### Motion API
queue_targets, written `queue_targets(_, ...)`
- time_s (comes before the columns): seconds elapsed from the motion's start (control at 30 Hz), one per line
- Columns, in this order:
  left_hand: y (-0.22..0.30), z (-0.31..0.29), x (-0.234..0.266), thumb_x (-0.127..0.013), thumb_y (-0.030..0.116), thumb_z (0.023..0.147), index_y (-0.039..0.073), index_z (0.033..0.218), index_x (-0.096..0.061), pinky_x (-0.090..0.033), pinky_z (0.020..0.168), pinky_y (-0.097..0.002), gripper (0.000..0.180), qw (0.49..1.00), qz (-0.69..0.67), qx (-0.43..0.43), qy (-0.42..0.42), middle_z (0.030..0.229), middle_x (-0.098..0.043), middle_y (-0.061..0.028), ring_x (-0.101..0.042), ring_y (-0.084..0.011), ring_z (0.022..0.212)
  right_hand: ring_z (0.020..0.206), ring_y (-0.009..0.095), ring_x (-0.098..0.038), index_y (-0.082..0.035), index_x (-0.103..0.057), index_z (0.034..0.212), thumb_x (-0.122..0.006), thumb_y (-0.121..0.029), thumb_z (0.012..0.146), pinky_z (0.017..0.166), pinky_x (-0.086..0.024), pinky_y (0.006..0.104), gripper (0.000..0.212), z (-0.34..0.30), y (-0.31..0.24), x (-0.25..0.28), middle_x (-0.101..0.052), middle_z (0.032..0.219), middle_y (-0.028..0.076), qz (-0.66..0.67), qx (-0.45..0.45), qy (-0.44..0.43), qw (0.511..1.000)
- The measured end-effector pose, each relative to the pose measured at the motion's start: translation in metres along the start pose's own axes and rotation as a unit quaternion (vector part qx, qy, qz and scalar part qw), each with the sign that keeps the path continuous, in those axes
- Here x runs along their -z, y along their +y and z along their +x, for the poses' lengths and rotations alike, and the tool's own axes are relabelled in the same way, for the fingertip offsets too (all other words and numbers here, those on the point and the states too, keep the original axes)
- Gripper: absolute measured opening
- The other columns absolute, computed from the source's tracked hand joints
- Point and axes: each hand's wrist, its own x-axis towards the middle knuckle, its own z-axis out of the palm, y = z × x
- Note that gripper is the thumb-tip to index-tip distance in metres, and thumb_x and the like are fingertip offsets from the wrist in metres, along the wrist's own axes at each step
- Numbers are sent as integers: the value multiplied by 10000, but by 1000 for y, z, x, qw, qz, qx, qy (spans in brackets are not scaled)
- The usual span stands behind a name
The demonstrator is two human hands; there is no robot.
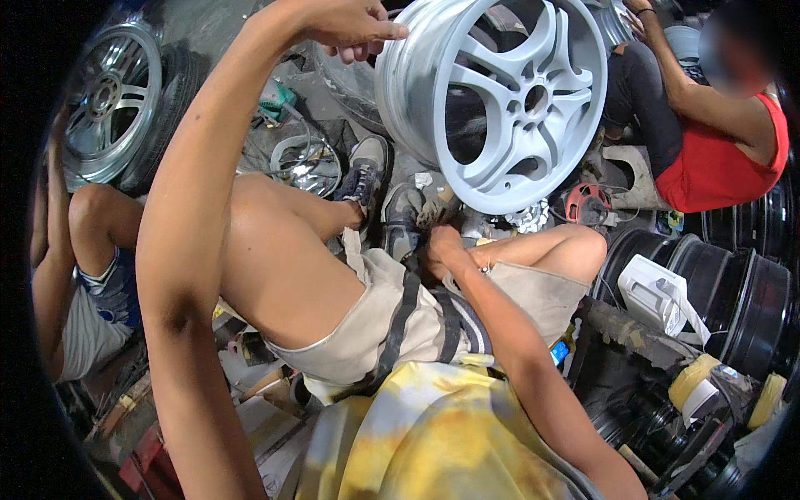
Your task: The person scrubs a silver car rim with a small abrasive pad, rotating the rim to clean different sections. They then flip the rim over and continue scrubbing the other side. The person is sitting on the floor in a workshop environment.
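A large silver-grey alloy wheel rim (575, 133) with split spokes and no tyre stands tilted in front of me. My left hand (354, 32) reaches up beside its barrel. One finger points at the rim's outer edge and looks to touch it; the others hang loosely bent and apart. Low between my shoes, my right hand (443, 246) is closed near the foot of the rim. What it holds, if anything, is hidden; a dark, rag-like scrap lies by its fingers.
A co-worker in a red top (725, 158) sits at right; another person's knee (104, 212) shows at left. Around me are a polished wheel with tyre (137, 92), a green power tool (279, 98), a red tool (587, 202), stacked black rims (704, 279) and a white box-shaped device (652, 293).
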Motion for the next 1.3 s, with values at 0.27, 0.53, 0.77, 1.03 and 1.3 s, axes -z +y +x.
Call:
queue_targets(0.27,30,-19,12,-562,464,962,-17,963,-733,-544,693,-363,511,1000,3,19,14,835,-733,-126,-684,-203,737,1074,333,-678,-61,-742,1063,-586,-208,843,851,-562,450,307,7,21,17,-704,1133,166,-75,36,-142,986)
queue_targets(0.53,33,-4,8,-554,474,960,-12,975,-728,-535,730,-389,516,999,28,0,21,854,-736,-138,-693,-234,771,1262,347,-566,-112,-657,1269,-569,-275,859,1041,-452,453,450,37,76,4,-580,1386,131,-85,-116,-171,975)
queue_targets(0.77,20,9,-4,-579,451,978,-20,911,-719,-498,605,-305,496,994,23,-77,68,688,-637,-58,-589,-136,632,1380,336,-433,-105,-430,1466,-534,-399,924,1121,-370,427,625,50,83,-1,-451,1496,156,168,-253,27,952)
queue_targets(1.03,20,4,3,-580,436,983,-54,921,-697,-489,646,-318,507,999,-16,-3,33,717,-647,-76,-594,-149,672,1254,411,-530,-67,-517,1367,-605,-252,868,1039,-454,444,540,33,76,-5,-549,1370,224,251,-244,119,929)
queue_targets(1.3,57,-8,5,-584,401,980,-40,903,-684,-476,629,-321,460,998,5,1,55,704,-636,-80,-584,-158,658,1191,454,-546,-22,-578,1245,-683,-123,783,997,-472,470,485,-50,23,82,-571,1271,296,331,-148,135,922)
